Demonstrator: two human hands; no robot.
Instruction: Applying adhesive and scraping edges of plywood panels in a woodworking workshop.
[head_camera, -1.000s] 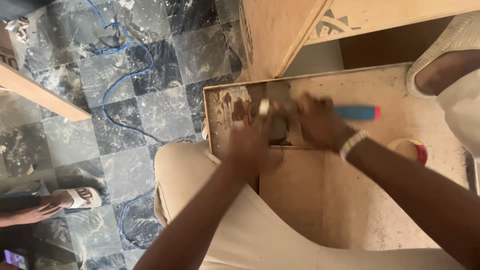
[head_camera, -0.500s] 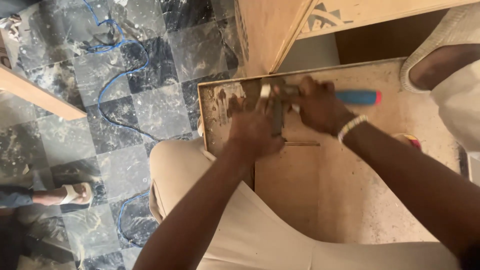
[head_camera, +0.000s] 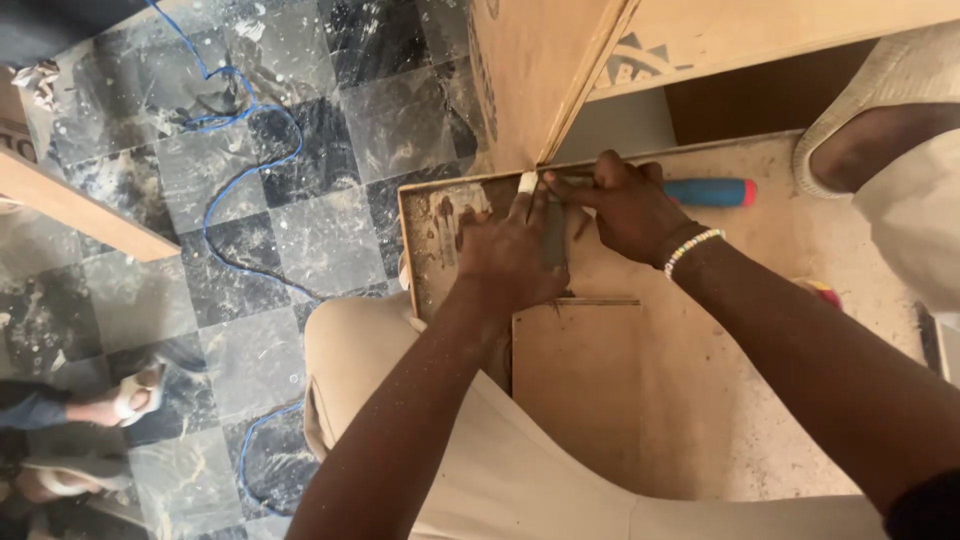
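My left hand (head_camera: 510, 255) presses flat on a dusty wooden board (head_camera: 700, 400), fingers over a narrow dark metal blade (head_camera: 553, 235); one fingertip is wrapped in white tape. My right hand (head_camera: 625, 205) grips a tool with a blue and red handle (head_camera: 715, 192) that sticks out to the right, its working end hidden under both hands near the board's far left corner. A beaded bracelet (head_camera: 692, 250) circles my right wrist. A smaller rectangular wood panel (head_camera: 578, 375) lies on the board just below the hands.
An upright plywood panel (head_camera: 530, 80) stands at the board's far edge. A blue cable (head_camera: 225, 190) runs over the dark checkered floor at left. Another person's sandalled foot (head_camera: 125, 400) is at lower left; a foot in a light shoe (head_camera: 880, 130) rests upper right.
Both hands have shifted slightly toward the board's far left corner, the left hand sliding up over the blade. The camera view has drifted a little.
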